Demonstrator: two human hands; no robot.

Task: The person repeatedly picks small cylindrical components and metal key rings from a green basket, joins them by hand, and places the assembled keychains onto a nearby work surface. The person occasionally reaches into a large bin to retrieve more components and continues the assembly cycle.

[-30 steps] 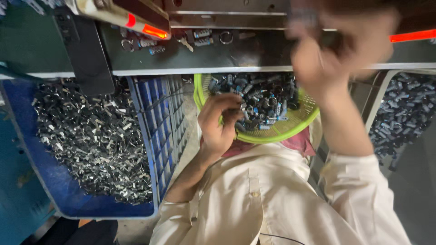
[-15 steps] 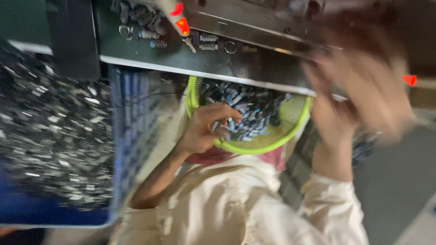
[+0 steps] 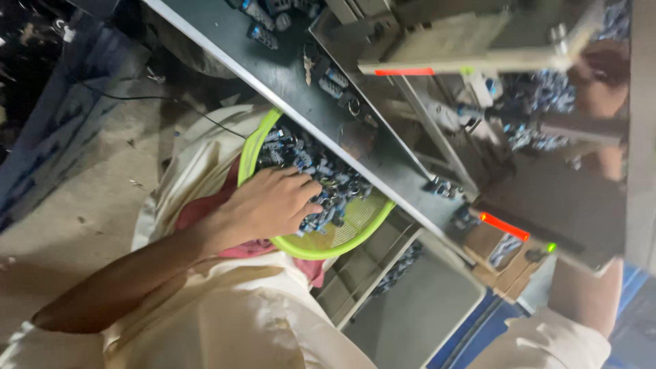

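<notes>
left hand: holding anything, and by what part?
Cannot tell. Left hand lies palm-down on small dark parts in the green basket; fingers buried among them.

We see the workbench (image 3: 294, 82) edge overhanging the green basket's (image 3: 345, 236) far rim, crowding our left hand (image 3: 273, 201); its near rim lies open above our lap.

The person wears a cream garment with short sleeves (image 3: 225, 321); the left forearm (image 3: 130, 277) is bare to the left hand (image 3: 270, 205). A second cream sleeve cuff (image 3: 547, 342) wraps the right arm. A reddish-pink cloth (image 3: 205, 208) lies over the lap.
</notes>
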